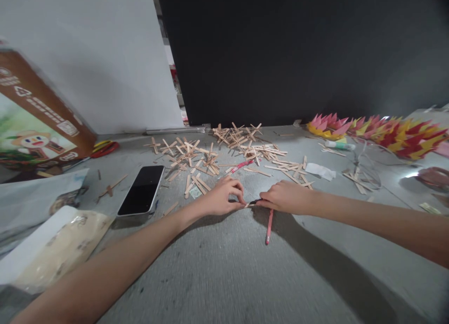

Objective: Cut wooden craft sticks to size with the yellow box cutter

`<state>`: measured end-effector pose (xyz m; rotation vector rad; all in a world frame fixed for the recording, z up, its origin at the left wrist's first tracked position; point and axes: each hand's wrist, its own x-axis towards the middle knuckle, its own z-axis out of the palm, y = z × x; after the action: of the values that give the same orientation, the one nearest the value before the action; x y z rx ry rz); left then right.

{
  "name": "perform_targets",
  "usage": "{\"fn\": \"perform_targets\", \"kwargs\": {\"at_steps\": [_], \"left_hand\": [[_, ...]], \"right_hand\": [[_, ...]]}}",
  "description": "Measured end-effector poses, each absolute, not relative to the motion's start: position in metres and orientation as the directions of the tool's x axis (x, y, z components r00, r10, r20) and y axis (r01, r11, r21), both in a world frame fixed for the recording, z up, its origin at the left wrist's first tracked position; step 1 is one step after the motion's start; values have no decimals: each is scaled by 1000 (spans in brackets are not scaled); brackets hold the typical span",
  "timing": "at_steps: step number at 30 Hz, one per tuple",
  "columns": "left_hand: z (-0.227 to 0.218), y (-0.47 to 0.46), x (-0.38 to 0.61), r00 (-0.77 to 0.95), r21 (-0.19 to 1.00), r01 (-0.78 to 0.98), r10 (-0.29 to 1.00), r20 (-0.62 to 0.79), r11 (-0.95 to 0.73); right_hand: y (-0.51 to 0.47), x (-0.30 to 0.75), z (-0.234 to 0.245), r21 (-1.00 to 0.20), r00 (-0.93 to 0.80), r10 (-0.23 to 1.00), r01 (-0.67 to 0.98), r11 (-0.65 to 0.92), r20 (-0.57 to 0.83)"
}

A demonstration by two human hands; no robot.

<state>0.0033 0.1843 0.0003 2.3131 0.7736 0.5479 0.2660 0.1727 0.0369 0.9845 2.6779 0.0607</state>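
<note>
Between left hand [224, 195] and right hand [288, 196], a stick [247, 205] is pinched by the left fingers and a dark item [255, 202] by the right, so slippage could be caused by narrow grip or nudged pencil [269, 229], with open bench [210, 272] nearer, loose sticks [245, 143] crowded beyond.

Sticks [235, 139]: looked like bare wood, flat and matt
Phone [142, 190]: had a smooth, glossy screen
Surface [210, 272]: looked matt, faintly grained
Far-right decorations [403, 134]: seemed folded paper
Left packet [75, 237]: looked like shiny, clear plastic
</note>
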Motion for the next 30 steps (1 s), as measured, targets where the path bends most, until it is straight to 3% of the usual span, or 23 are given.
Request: {"fn": "perform_targets", "kwargs": {"at_steps": [10,21,30], "left_hand": [[3,183,4,738,684,399,657,155,-611],[1,184,4,744,662,402,647,167,-633],[1,185,5,734,682,402,660,159,-611]], "right_hand": [[174,267,34,102,-743,632,626,773,-222],[169,257,45,243,-783,572,522,818,-242],[167,232,67,126,-745,544,541,831,-386]]}}
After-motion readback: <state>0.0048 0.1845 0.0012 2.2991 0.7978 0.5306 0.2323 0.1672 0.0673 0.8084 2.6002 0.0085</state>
